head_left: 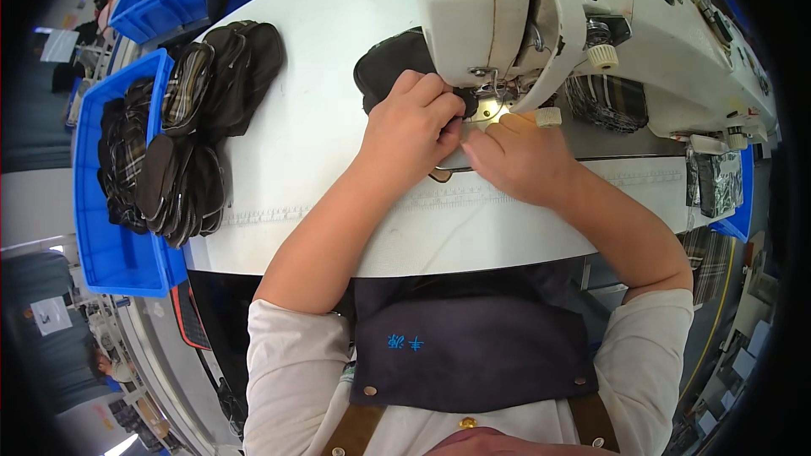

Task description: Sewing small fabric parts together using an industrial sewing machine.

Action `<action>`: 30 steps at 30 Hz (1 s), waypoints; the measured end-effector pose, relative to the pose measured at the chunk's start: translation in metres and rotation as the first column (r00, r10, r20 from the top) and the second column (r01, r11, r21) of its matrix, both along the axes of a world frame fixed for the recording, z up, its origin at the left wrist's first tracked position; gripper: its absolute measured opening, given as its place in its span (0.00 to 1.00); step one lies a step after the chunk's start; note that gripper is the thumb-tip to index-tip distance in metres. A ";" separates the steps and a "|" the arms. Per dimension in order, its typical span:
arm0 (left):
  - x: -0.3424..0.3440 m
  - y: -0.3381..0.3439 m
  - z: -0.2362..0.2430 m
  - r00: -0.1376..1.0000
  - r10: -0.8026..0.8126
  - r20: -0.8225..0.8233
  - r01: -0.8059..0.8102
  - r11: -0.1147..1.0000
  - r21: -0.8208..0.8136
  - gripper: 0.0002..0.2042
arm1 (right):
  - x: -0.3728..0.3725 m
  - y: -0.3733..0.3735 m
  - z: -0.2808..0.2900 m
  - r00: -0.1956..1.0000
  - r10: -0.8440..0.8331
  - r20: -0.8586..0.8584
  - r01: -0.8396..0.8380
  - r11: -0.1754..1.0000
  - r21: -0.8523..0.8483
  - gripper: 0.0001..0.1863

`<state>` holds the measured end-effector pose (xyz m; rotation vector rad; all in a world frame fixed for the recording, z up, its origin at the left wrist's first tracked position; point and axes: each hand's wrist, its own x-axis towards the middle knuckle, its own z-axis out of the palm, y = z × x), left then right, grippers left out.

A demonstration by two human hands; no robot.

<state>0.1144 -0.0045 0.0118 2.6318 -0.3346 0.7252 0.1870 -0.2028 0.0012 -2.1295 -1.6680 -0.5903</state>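
My left hand point(411, 124) pinches a dark fabric piece point(390, 63) right at the needle area of a cream sewing machine point(583, 8). The fabric runs back and left from under the machine head. My right hand point(515, 158) lies flat beside it on the white table point(321, 110), fingers pressing the same piece near the lit presser foot point(490, 105). Both hands touch each other under the machine head. The seam itself is hidden by my fingers.
A stack of dark and plaid cut pieces point(207, 118) lies at the table's left edge, spilling from a blue bin point(110, 236). Another blue bin point(169, 0) stands far left at the back. Plaid pieces point(606, 101) lie behind the machine arm.
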 end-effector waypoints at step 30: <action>-0.008 0.011 0.012 0.963 -0.089 -0.253 0.102 0.994 0.040 0.18 | 0.003 -0.009 -0.009 0.984 -0.074 -0.164 0.017 0.944 -0.329 0.19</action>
